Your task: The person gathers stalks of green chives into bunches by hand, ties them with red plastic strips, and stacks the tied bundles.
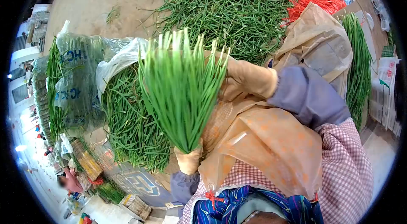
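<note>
A fanned bunch of garlic chives (pixel 180 92), pale cut ends up, rises in front of my body. My gloved left hand (pixel 189 161) is closed around its narrow lower end. Behind the bunch's right side is my gloved right hand (pixel 248 79), its fingers mostly hidden by the stalks. Loose green chives (pixel 135 118) lie to the left of the bunch, beside a clear plastic bag (pixel 80 84) with blue print. Beyond my hands spreads a large heap of chives (pixel 229 7).
Red ties (pixel 316 1) lie at the upper right, near a tan plastic sheet (pixel 318 41). A long bundle of chives (pixel 357 63) and a white printed bag (pixel 385 92) are at the right. Another person (pixel 71 180) is far off at lower left.
</note>
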A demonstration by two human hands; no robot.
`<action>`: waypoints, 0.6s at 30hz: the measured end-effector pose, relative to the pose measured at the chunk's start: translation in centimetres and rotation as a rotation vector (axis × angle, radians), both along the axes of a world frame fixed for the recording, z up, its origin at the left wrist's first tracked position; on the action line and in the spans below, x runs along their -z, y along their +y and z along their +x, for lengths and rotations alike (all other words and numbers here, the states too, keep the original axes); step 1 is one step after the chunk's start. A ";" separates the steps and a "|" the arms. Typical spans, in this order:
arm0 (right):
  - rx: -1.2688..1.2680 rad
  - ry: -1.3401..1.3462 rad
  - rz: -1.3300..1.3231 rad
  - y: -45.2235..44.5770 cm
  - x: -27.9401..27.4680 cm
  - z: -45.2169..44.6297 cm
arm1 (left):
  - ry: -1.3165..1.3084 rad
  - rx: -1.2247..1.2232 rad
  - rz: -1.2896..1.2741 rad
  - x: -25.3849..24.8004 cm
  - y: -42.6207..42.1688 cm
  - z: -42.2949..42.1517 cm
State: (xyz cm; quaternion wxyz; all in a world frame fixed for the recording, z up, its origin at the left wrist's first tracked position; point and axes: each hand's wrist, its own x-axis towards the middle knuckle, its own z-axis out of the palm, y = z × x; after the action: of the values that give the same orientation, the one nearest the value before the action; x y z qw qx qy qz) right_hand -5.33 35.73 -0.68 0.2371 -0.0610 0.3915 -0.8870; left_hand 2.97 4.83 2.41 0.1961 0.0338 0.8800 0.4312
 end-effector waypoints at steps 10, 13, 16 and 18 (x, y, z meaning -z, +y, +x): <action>0.151 -0.422 -0.574 -1.9 1.3 0.3 | 0.056 0.384 -0.542 -6.0 2.6 -0.5; 0.229 -0.423 -0.595 -2.1 1.4 0.7 | -0.020 0.524 -0.624 -6.7 2.6 -0.8; 0.133 -0.348 -0.592 -2.1 2.4 0.5 | -0.079 0.631 -0.498 -7.1 2.2 -0.9; 0.081 -0.329 -0.631 -2.1 2.5 -0.2 | -0.122 0.769 -0.316 -9.2 2.0 -3.3</action>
State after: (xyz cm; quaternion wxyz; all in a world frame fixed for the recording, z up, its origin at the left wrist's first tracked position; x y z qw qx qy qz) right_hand -5.51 33.61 -3.18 0.2311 0.0281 0.0569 -0.9708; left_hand -0.29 6.79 11.59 0.3974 0.3036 0.8454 0.1876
